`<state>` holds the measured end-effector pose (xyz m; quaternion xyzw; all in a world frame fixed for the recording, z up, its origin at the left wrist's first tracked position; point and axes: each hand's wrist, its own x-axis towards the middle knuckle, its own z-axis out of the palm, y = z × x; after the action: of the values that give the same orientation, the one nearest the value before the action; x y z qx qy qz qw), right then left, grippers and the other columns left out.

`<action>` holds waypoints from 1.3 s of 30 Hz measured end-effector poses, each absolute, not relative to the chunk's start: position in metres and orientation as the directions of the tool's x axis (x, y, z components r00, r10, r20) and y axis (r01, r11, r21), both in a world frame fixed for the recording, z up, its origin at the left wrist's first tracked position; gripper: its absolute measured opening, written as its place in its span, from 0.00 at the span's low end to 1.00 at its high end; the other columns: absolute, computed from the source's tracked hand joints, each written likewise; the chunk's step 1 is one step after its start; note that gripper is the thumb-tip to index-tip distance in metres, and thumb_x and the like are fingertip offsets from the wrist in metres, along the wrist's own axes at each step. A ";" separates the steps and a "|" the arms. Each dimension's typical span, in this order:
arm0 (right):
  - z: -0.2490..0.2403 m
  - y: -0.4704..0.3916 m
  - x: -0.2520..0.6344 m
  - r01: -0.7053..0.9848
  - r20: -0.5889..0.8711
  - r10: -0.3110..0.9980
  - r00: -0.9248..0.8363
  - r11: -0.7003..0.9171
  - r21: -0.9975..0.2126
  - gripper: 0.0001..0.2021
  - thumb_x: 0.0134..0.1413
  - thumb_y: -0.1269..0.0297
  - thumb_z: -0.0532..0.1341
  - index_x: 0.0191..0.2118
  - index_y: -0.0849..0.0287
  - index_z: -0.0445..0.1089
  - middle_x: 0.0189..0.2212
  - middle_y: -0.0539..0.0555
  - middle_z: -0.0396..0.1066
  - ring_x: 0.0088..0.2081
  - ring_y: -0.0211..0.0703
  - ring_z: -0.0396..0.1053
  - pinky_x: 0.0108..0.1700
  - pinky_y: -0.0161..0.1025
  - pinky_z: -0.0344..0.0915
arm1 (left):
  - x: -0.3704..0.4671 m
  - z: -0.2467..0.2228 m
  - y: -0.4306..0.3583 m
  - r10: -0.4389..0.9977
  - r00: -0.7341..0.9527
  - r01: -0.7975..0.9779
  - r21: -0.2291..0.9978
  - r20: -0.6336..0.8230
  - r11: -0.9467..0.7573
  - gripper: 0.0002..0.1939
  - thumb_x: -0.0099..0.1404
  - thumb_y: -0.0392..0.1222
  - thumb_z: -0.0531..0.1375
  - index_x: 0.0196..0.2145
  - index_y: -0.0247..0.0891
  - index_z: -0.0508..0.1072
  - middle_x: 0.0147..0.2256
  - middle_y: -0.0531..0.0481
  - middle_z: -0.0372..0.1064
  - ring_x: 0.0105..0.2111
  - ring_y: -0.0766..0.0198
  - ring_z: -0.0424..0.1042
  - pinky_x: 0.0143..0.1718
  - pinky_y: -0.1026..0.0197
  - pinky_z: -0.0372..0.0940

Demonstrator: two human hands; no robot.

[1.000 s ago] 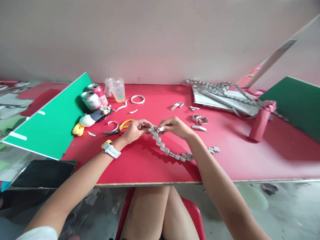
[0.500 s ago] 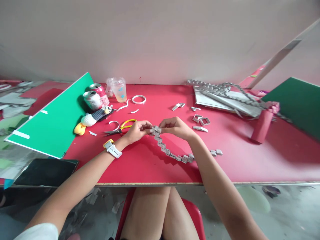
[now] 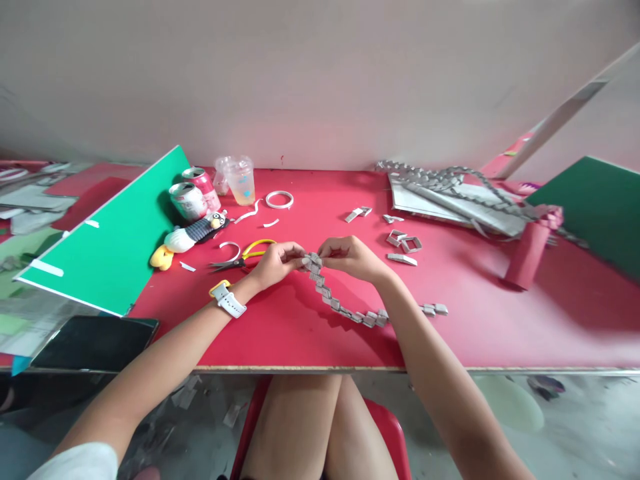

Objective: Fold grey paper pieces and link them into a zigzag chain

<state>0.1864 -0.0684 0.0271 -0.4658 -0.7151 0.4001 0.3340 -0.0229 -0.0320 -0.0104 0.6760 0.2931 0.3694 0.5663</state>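
Observation:
A grey chain of folded links curves down from my fingers and passes behind my right forearm, its far end lying on the red table. My left hand pinches the chain's upper end from the left. On the other side of that same end, my right hand has its fingers closed on it. Scissors with yellow and red handles lie just left of my left hand. Several loose grey folded pieces rest beyond my right hand.
Two cans, plastic cups, a tape roll and a plush toy stand or lie at the left by a green board. Right: a pink bottle and braided grey strips on a white board. A dark tablet lies front left.
Both hands keep their hold on the chain's upper end. The whole view has shifted very slightly; nothing else has visibly moved.

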 end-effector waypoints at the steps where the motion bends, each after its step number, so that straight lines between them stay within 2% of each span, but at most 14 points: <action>1: 0.027 -0.068 0.187 0.410 0.106 0.933 -0.345 0.251 -0.877 0.04 0.48 0.65 0.62 0.29 0.59 0.72 0.30 0.52 0.73 0.30 0.38 0.67 0.35 0.39 0.64 | -0.022 -0.011 -0.032 0.815 0.553 -0.016 0.981 0.171 -0.195 0.15 0.56 0.48 0.67 0.31 0.33 0.71 0.29 0.49 0.74 0.28 0.65 0.75 0.37 0.58 0.73; 21: 0.020 -0.064 0.185 0.505 0.089 0.927 -0.364 0.277 -0.818 0.05 0.48 0.67 0.60 0.30 0.59 0.74 0.29 0.52 0.75 0.31 0.40 0.69 0.36 0.40 0.66 | -0.021 -0.017 -0.032 0.841 0.515 0.087 0.966 0.166 -0.244 0.14 0.58 0.48 0.66 0.30 0.33 0.73 0.26 0.48 0.75 0.26 0.64 0.74 0.32 0.60 0.71; 26: 0.019 -0.065 0.183 0.372 0.070 0.938 -0.339 0.202 -0.906 0.06 0.51 0.70 0.58 0.34 0.59 0.71 0.31 0.53 0.75 0.34 0.41 0.73 0.41 0.42 0.70 | -0.022 -0.014 -0.029 0.841 0.513 0.067 0.968 0.173 -0.240 0.17 0.57 0.51 0.66 0.31 0.33 0.73 0.28 0.47 0.76 0.28 0.62 0.75 0.35 0.58 0.73; 29: 0.016 -0.063 0.182 0.327 0.101 0.936 -0.337 0.217 -0.920 0.05 0.50 0.71 0.57 0.34 0.59 0.69 0.31 0.52 0.74 0.33 0.39 0.73 0.41 0.41 0.71 | -0.023 -0.015 -0.028 0.835 0.525 0.046 0.973 0.169 -0.225 0.18 0.57 0.53 0.66 0.31 0.32 0.74 0.30 0.46 0.76 0.30 0.61 0.76 0.37 0.57 0.74; 33: 0.014 -0.062 0.180 0.419 0.110 0.945 -0.309 0.239 -0.876 0.05 0.50 0.73 0.56 0.32 0.59 0.68 0.28 0.52 0.73 0.30 0.39 0.71 0.37 0.40 0.70 | -0.023 -0.018 -0.027 0.829 0.530 0.035 0.972 0.179 -0.232 0.19 0.57 0.54 0.65 0.32 0.32 0.74 0.30 0.46 0.76 0.30 0.61 0.76 0.37 0.57 0.74; 39: 0.015 -0.066 0.173 0.557 0.139 0.959 -0.246 0.257 -0.789 0.07 0.47 0.76 0.56 0.29 0.59 0.69 0.26 0.52 0.73 0.30 0.39 0.70 0.37 0.38 0.66 | -0.023 -0.020 -0.027 0.840 0.505 0.072 0.960 0.200 -0.272 0.14 0.59 0.49 0.64 0.31 0.33 0.72 0.28 0.47 0.74 0.27 0.63 0.75 0.32 0.59 0.72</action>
<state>0.1731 -0.0655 0.0148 -0.5230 -0.7249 0.3126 0.3213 -0.0227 -0.0271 -0.0205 0.7026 0.3243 0.3772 0.5087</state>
